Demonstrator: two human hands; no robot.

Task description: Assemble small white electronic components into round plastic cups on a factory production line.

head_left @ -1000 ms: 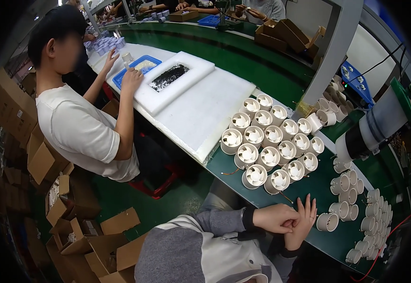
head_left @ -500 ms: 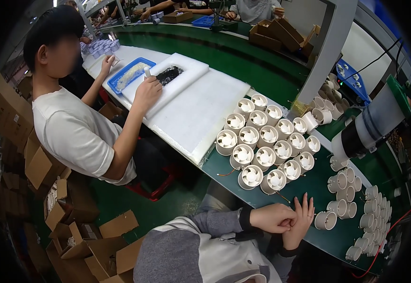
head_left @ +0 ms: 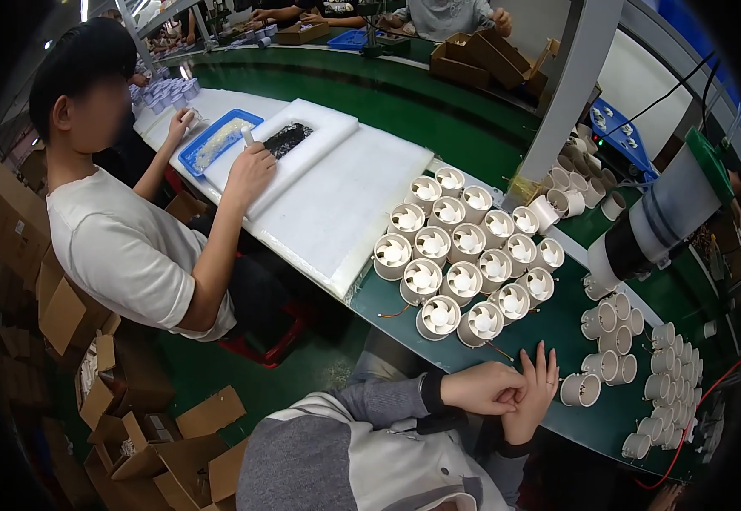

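My left hand [head_left: 479,387] has its fingers curled in against the thumb side of my right hand [head_left: 532,390]. What lies inside the curled fingers, if anything, is hidden. My right hand is stretched out with its fingers apart and a ring on one of them; no object shows in it. Both hands are over the near edge of the green table [head_left: 549,336]. Beyond them stand several white fan units [head_left: 438,317] in round housings, bladed side up, some with thin wires. Just right of my right hand lies a cream-coloured ring-shaped housing [head_left: 580,389] on its side.
More empty housings [head_left: 664,387] are grouped at the right, near a red cable [head_left: 689,430]. A clear hopper with a green lid [head_left: 681,200] leans there. At left, a co-worker [head_left: 123,247] sits by a white foam sheet [head_left: 345,196] and a blue tray [head_left: 185,160]. Open cartons [head_left: 208,413] stand on the floor.
The whole view has shifted slightly, so most things appear a little further left. My hands keep nearly the same pose against each other. The fan units have not been visibly rearranged.
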